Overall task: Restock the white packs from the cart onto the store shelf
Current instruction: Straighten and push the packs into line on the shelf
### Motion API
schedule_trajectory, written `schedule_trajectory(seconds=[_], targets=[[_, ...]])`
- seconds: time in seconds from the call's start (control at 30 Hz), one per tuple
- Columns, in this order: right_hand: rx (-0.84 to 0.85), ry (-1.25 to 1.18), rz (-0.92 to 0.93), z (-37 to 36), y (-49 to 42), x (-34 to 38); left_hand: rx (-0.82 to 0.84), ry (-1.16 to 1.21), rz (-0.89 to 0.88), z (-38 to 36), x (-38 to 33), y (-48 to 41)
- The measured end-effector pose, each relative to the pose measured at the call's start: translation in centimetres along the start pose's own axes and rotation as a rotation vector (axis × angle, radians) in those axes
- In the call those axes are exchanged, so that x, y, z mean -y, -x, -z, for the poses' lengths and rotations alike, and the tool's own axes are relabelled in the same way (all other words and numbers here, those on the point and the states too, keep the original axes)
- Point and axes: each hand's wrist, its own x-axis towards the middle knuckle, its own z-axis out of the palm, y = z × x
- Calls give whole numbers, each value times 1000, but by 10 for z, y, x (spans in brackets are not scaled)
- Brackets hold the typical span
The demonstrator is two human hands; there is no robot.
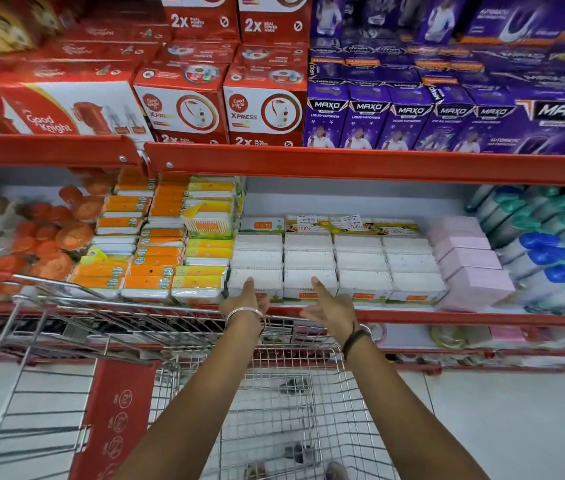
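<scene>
White packs of cotton buds stand in several tight rows on the red-edged store shelf. My left hand reaches over the shelf lip, its fingertips touching the front-left pack. Beside it, my right hand points with a finger onto the second front pack. Neither hand holds anything. The wire cart below my arms shows no white packs through its mesh.
Orange and yellow packs crowd the shelf left of the white ones, pink boxes and spray bottles to the right. Red and purple cartons fill the shelf above. The cart's red child-seat flap hangs at left.
</scene>
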Motion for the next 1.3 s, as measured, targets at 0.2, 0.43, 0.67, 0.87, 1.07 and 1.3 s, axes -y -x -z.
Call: schedule_trajectory(seconds=[0.2, 0.43, 0.67, 0.87, 1.07, 1.3], targets=[[-352, 651, 791, 11, -7, 12, 49, -829, -1079, -5, -3, -15], [-70, 1294, 1033, -15, -61, 26, 245, -1654, -1283, -28, -2, -53], [-97, 1320, 1075, -19, -74, 16, 225, -1705, -1362, -27, 0, -66], [-98, 1295, 1069, -20, -74, 15, 238, -1683, -1391, -27, 0, -69], [-102, 1226, 1088, 2, -61, 25, 190, -1792, -1389, -28, -2, -59], [-331, 1149, 992, 95, -77, 25, 340, -1733, -1415, -63, 33, -22]])
